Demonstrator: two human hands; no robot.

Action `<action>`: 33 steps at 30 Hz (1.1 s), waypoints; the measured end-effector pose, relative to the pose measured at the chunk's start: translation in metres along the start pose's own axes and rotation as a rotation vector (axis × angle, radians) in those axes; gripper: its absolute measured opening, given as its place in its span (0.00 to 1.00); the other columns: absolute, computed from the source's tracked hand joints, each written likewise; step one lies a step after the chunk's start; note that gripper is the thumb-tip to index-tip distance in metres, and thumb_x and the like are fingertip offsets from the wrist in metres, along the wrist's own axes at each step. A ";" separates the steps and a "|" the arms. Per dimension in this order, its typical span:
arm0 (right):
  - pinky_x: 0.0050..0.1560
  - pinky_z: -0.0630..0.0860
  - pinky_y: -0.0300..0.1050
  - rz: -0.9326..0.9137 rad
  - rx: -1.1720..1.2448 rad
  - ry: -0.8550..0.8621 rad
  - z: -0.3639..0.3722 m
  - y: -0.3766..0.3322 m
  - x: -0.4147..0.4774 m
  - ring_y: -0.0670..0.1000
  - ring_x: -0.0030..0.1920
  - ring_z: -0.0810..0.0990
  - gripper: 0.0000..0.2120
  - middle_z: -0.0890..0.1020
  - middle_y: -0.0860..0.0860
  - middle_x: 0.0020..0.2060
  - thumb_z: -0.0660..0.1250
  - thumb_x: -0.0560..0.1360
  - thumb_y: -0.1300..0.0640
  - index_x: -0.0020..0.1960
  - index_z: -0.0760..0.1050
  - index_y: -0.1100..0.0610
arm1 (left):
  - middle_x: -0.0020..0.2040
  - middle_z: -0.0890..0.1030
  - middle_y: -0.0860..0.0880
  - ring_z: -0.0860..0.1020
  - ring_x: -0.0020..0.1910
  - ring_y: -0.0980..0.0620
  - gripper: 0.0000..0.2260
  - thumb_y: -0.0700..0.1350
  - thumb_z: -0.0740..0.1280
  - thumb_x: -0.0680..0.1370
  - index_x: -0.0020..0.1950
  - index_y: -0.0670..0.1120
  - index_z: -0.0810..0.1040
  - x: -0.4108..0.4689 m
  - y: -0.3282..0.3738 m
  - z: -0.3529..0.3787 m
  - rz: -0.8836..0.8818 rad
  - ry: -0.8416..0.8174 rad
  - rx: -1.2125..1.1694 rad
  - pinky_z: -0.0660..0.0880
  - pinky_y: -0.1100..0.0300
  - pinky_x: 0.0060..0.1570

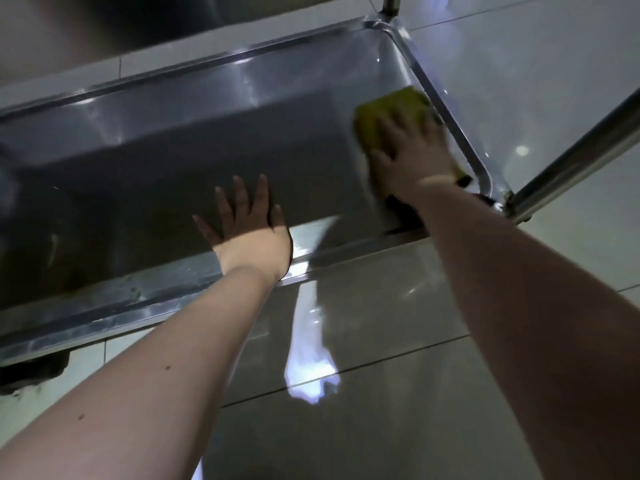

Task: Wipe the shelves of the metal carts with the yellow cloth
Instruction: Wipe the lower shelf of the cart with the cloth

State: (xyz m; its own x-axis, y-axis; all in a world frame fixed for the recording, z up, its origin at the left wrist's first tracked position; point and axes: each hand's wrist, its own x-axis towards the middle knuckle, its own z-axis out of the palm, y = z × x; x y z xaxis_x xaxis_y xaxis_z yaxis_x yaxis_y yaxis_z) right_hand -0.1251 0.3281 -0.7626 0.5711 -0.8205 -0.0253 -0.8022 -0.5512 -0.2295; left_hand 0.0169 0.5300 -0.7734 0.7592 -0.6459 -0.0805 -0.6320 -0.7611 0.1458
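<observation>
Forearms (519, 306) reach down to the metal cart's low shelf (173, 161). Right hand (412, 147), fingers spread flat, presses the yellow cloth (391, 109) by the shelf's end wall. Left hand (246, 223) rests flat, holding nothing. Wiping looks underway; the next sweep probably runs leftward past that bracing palm.

The shelf (138, 161) lies bare at its left and middle, open to reach from the near side over the low raised rim (104, 306). 2 posts bound the right end: the far post (389, 5) and the near post (571, 161). The left hand (249, 230) lies flat just inside the near rim. The right hand (412, 147) and yellow cloth (391, 102) fill the right end.
</observation>
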 end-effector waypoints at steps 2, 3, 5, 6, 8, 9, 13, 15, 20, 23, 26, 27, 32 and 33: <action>0.75 0.39 0.60 0.151 -0.069 -0.012 -0.008 0.032 -0.002 0.64 0.77 0.41 0.28 0.50 0.46 0.79 0.52 0.80 0.42 0.79 0.50 0.42 | 0.80 0.42 0.53 0.39 0.78 0.47 0.24 0.55 0.46 0.82 0.77 0.63 0.43 0.001 0.000 0.002 0.003 -0.018 0.027 0.35 0.34 0.70; 0.75 0.37 0.61 0.182 -0.094 -0.014 -0.008 0.033 -0.003 0.64 0.77 0.40 0.28 0.49 0.45 0.79 0.52 0.80 0.42 0.79 0.49 0.42 | 0.80 0.41 0.53 0.39 0.78 0.47 0.24 0.55 0.46 0.82 0.77 0.63 0.42 0.001 -0.001 0.002 -0.001 -0.024 0.038 0.35 0.34 0.70; 0.74 0.37 0.63 0.183 -0.089 -0.028 -0.003 0.011 -0.009 0.64 0.77 0.40 0.28 0.48 0.43 0.79 0.51 0.81 0.44 0.79 0.47 0.42 | 0.80 0.41 0.54 0.40 0.78 0.48 0.24 0.55 0.45 0.82 0.77 0.63 0.41 0.001 0.000 0.001 -0.007 -0.044 0.048 0.36 0.36 0.71; 0.74 0.38 0.63 0.146 -0.074 -0.043 0.001 -0.008 -0.014 0.64 0.77 0.40 0.28 0.48 0.42 0.79 0.50 0.81 0.44 0.79 0.46 0.42 | 0.80 0.41 0.54 0.40 0.78 0.48 0.24 0.55 0.45 0.83 0.77 0.63 0.42 0.002 0.000 0.000 -0.010 -0.060 0.041 0.36 0.37 0.72; 0.74 0.40 0.64 -0.026 -0.049 -0.053 0.016 -0.054 -0.034 0.63 0.77 0.42 0.28 0.49 0.42 0.79 0.50 0.80 0.44 0.79 0.46 0.42 | 0.80 0.42 0.55 0.41 0.78 0.49 0.24 0.54 0.47 0.83 0.77 0.63 0.44 0.005 -0.001 -0.005 0.000 -0.091 0.015 0.39 0.39 0.73; 0.74 0.41 0.63 -0.146 -0.041 -0.046 0.024 -0.076 -0.047 0.63 0.77 0.42 0.29 0.50 0.43 0.79 0.51 0.80 0.44 0.79 0.47 0.42 | 0.80 0.43 0.55 0.42 0.78 0.49 0.23 0.53 0.47 0.83 0.78 0.62 0.46 0.007 -0.004 -0.008 0.019 -0.098 0.009 0.41 0.39 0.73; 0.75 0.39 0.60 -0.438 -0.039 -0.110 0.026 -0.087 -0.062 0.62 0.77 0.42 0.28 0.49 0.41 0.78 0.51 0.80 0.43 0.78 0.47 0.39 | 0.80 0.50 0.52 0.51 0.78 0.46 0.23 0.51 0.50 0.83 0.78 0.57 0.54 0.013 -0.033 -0.023 0.247 -0.076 0.118 0.46 0.42 0.74; 0.74 0.39 0.61 -0.349 -0.100 -0.088 0.017 -0.045 -0.043 0.67 0.76 0.42 0.26 0.49 0.40 0.78 0.49 0.81 0.43 0.78 0.47 0.38 | 0.80 0.49 0.53 0.51 0.78 0.48 0.23 0.53 0.48 0.83 0.79 0.59 0.49 0.013 -0.048 -0.027 0.330 -0.068 0.199 0.42 0.41 0.74; 0.74 0.37 0.64 0.257 -0.097 -0.037 -0.005 0.028 -0.033 0.70 0.75 0.39 0.27 0.48 0.43 0.79 0.50 0.80 0.43 0.78 0.48 0.40 | 0.80 0.51 0.54 0.50 0.78 0.49 0.23 0.54 0.48 0.83 0.78 0.61 0.49 0.006 -0.054 -0.021 0.372 0.000 0.180 0.36 0.41 0.73; 0.73 0.37 0.66 0.302 -0.090 -0.066 0.007 -0.022 -0.032 0.69 0.75 0.38 0.28 0.44 0.41 0.78 0.48 0.81 0.43 0.79 0.43 0.41 | 0.80 0.51 0.54 0.49 0.78 0.50 0.23 0.53 0.50 0.83 0.79 0.60 0.51 0.006 -0.059 -0.017 0.352 0.003 0.107 0.36 0.41 0.73; 0.73 0.37 0.66 0.008 -0.076 -0.084 0.036 -0.117 -0.052 0.68 0.75 0.39 0.29 0.46 0.42 0.79 0.49 0.80 0.42 0.78 0.42 0.40 | 0.80 0.48 0.51 0.47 0.79 0.49 0.26 0.49 0.52 0.83 0.80 0.55 0.48 0.009 -0.065 -0.016 0.260 0.103 0.009 0.38 0.44 0.74; 0.73 0.36 0.65 -0.113 -0.046 -0.068 0.045 -0.148 -0.062 0.68 0.76 0.40 0.28 0.48 0.42 0.79 0.50 0.80 0.42 0.78 0.45 0.40 | 0.80 0.48 0.51 0.46 0.79 0.48 0.26 0.48 0.53 0.83 0.80 0.53 0.48 0.010 -0.067 -0.016 0.218 0.138 -0.013 0.38 0.45 0.74; 0.75 0.38 0.60 -0.375 0.011 -0.113 0.048 -0.177 -0.068 0.67 0.76 0.43 0.25 0.52 0.39 0.78 0.52 0.80 0.42 0.76 0.52 0.37 | 0.80 0.49 0.52 0.46 0.78 0.49 0.25 0.48 0.49 0.83 0.80 0.52 0.47 0.011 -0.077 -0.012 0.079 0.125 -0.044 0.38 0.43 0.74; 0.75 0.39 0.61 -0.369 -0.039 -0.107 0.045 -0.159 -0.061 0.66 0.77 0.42 0.26 0.50 0.39 0.78 0.51 0.80 0.43 0.77 0.50 0.37 | 0.80 0.50 0.53 0.47 0.78 0.48 0.25 0.49 0.49 0.83 0.80 0.53 0.48 0.011 -0.077 -0.011 0.097 0.127 -0.031 0.38 0.43 0.74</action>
State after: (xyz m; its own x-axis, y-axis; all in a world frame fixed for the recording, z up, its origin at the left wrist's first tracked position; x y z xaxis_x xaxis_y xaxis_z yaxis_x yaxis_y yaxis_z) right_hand -0.0245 0.4721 -0.7689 0.8357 -0.5470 -0.0493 -0.5445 -0.8133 -0.2051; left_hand 0.0754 0.5825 -0.7743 0.7097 -0.7019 0.0606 -0.6996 -0.6921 0.1774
